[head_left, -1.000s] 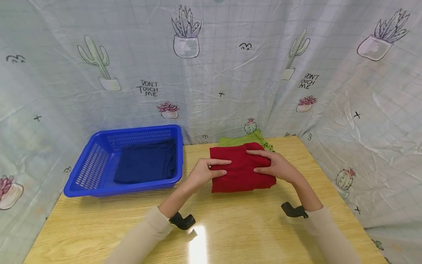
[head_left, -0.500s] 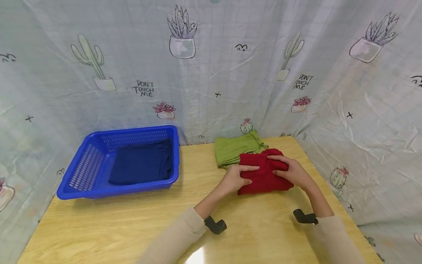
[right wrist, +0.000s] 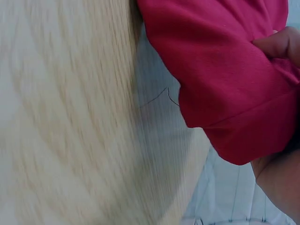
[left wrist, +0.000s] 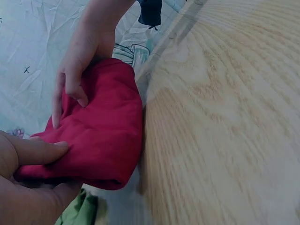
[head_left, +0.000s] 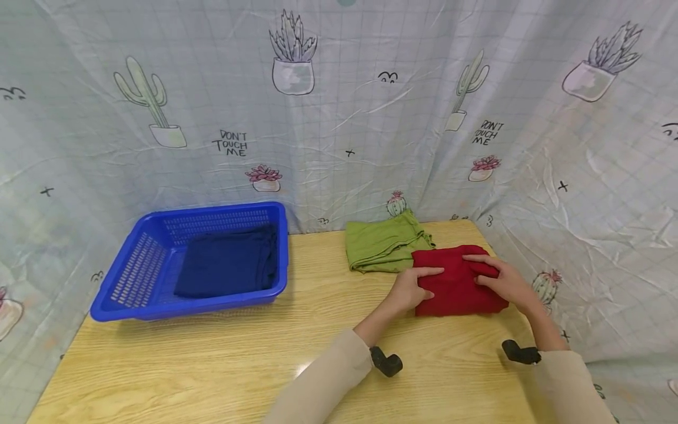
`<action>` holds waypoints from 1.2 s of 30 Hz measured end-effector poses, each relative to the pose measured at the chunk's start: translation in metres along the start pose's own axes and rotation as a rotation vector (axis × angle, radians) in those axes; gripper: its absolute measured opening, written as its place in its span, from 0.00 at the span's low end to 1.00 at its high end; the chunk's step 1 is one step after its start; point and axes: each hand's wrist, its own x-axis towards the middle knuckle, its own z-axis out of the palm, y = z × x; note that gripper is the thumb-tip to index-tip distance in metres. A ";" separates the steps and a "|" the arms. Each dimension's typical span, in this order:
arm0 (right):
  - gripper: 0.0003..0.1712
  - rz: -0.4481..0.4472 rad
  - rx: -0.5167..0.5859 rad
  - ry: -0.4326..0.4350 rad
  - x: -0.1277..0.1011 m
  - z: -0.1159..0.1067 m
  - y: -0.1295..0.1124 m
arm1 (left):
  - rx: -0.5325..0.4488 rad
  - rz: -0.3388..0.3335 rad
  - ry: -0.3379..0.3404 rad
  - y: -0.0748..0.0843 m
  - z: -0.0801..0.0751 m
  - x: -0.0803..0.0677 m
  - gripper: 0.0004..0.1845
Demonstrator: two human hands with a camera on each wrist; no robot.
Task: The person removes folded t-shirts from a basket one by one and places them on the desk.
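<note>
A folded red cloth point(head_left: 450, 294) is held between both hands at the table's right side. My left hand point(head_left: 405, 292) grips its left edge; the left wrist view shows some of that hand's fingers point(left wrist: 42, 152) on top and part of the hand underneath. At the opposite end my right hand point(head_left: 511, 285) grips the cloth, fingers spread over its top, and the right wrist view shows part of that hand point(right wrist: 281, 183) below it. A shadow lies on the wood under the cloth. Behind and left of it, a folded green cloth point(head_left: 378, 241) is partly covered by the red one.
A blue plastic basket point(head_left: 185, 309) stands on the left of the wooden table point(head_left: 212, 365), with a folded navy cloth point(head_left: 228, 265) inside. A printed curtain point(head_left: 339, 118) hangs along the back and right edges.
Both hands have carried the red cloth to the right. It hid most of the green cloth a second ago; now most of the green cloth shows. The basket stays where it was.
</note>
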 end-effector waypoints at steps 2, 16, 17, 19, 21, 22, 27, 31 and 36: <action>0.26 0.008 -0.012 0.009 -0.004 -0.005 0.001 | -0.004 -0.006 0.006 0.000 0.006 0.002 0.33; 0.30 0.049 -0.078 -0.003 -0.005 -0.031 0.014 | 0.006 -0.055 -0.004 -0.006 0.016 0.021 0.28; 0.30 0.058 -0.078 -0.002 -0.005 -0.032 0.016 | 0.012 -0.060 -0.005 -0.008 0.017 0.023 0.27; 0.32 0.075 -0.072 0.008 -0.006 -0.032 0.023 | 0.022 -0.067 -0.010 -0.012 0.019 0.026 0.26; 0.33 0.080 -0.090 0.016 -0.006 -0.031 0.030 | 0.036 -0.081 -0.012 -0.016 0.022 0.029 0.24; 0.33 0.080 -0.104 0.014 -0.006 -0.030 0.034 | 0.037 -0.093 -0.007 -0.017 0.024 0.031 0.24; 0.33 0.089 -0.203 0.003 -0.005 -0.025 0.047 | -0.109 -0.163 0.017 -0.021 0.030 0.034 0.23; 0.32 0.101 -0.226 0.003 -0.004 -0.024 0.046 | -0.239 -0.196 0.022 -0.022 0.032 0.034 0.23; 0.31 0.098 -0.236 -0.012 -0.002 -0.021 0.043 | -0.283 -0.193 0.025 -0.023 0.029 0.032 0.24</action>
